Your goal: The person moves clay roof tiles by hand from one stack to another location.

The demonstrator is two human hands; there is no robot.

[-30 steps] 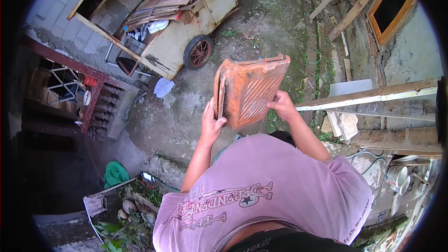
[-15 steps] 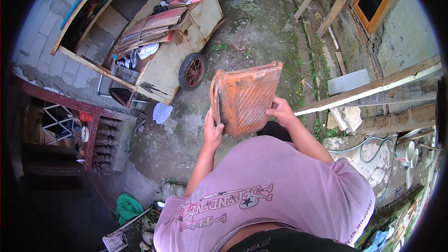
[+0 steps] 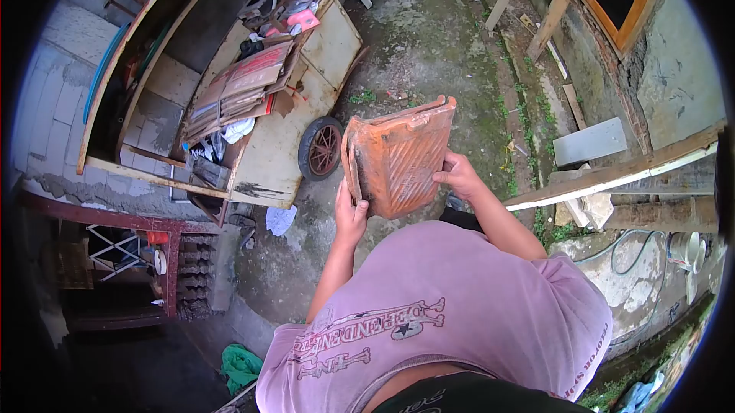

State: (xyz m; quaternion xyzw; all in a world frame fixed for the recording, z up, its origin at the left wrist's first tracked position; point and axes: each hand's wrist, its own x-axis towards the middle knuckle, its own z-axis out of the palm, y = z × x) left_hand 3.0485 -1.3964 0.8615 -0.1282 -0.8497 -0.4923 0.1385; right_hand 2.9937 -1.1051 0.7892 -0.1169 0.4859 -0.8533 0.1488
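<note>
Clay roof tiles (image 3: 417, 160), orange and stained dark, are held in front of my body, stacked together with diagonal ridges on the face toward me. My left hand (image 3: 352, 210) grips their left edge near the lower corner, thumb on the near side and fingers mostly hidden behind. At the right edge my right hand (image 3: 457, 172) is closed on the tiles, its thumb pressed along the side. The tiles stand tilted over the concrete ground, above the front of my pink shirt (image 3: 452, 290).
A metal cart (image 3: 276, 160) loaded with flattened cardboard (image 3: 241, 88) stands ahead on the left, its spoked wheel (image 3: 320, 149) on the ground. Wooden planks (image 3: 628, 164) jut in from the right. A green plastic bag (image 3: 241, 367) lies at lower left, and a pale blue cloth-like piece (image 3: 281, 219) near the cart.
The surroundings shift in view: cart, wheel and doorway sit lower and further right as my head and body move. Both hands keep hold of the tiles, which shift slightly left.
</note>
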